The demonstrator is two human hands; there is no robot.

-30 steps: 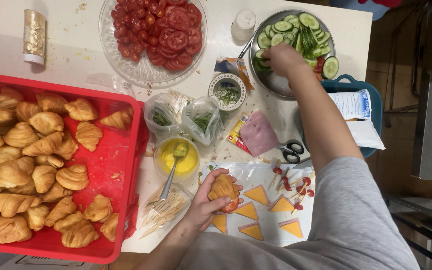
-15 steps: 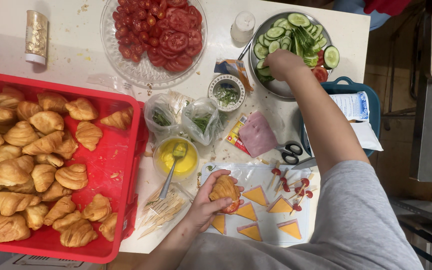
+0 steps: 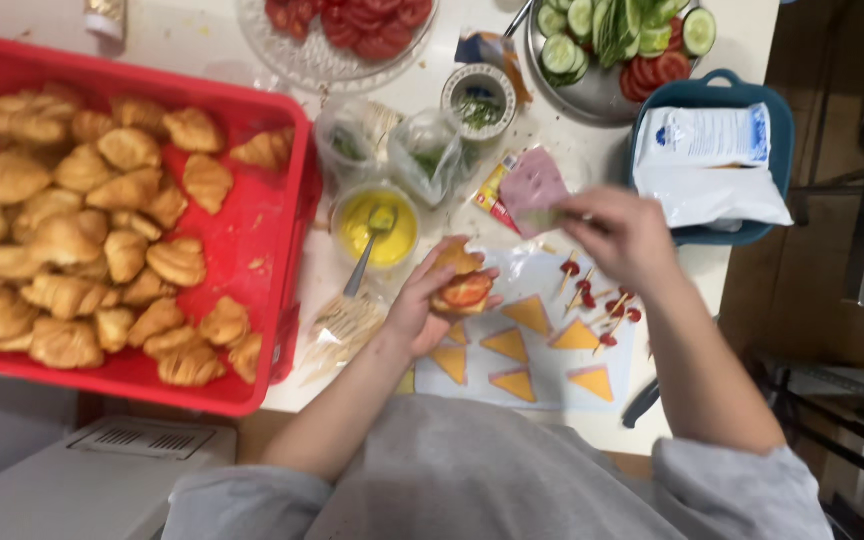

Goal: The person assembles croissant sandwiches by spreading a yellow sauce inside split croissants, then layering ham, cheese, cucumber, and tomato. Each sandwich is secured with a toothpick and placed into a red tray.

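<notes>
On the left, the red tray [image 3: 282, 260] of croissants [image 3: 102, 250] juts over the near edge of the bench [image 3: 202, 60], so a knock from the left forearm could tip it or shake pastries loose. Just right of it, the cup of yellow sauce [image 3: 379, 228] stands with a spoon [image 3: 364, 262] leaning out toward the person; the left wrist passes close by, and a careless swing could catch the handle and spill sauce onto the toothpicks [image 3: 344, 325] lying beside it. The left hand [image 3: 422, 310] is curled around a split croissant [image 3: 460, 280], fingers cupped underneath and thumb on the side, holding it just above the white sheet [image 3: 552, 385]; a tomato slice [image 3: 467, 290] shows in the opening, and if the pastry tilts or the grip squeezes too hard, the slice may slide out or the flaky shell may crush. Cheese triangles [image 3: 512, 345] lie on the sheet below. The right hand [image 3: 617, 235] hovers over the picks with red tips [image 3: 602, 305], fingertips pinched on something small and green, though blur makes it hard to tell what; it could drop on the way across. Farther right, the blue dish [image 3: 752, 100] holds white packets [image 3: 707, 150] near the bench edge.
</notes>
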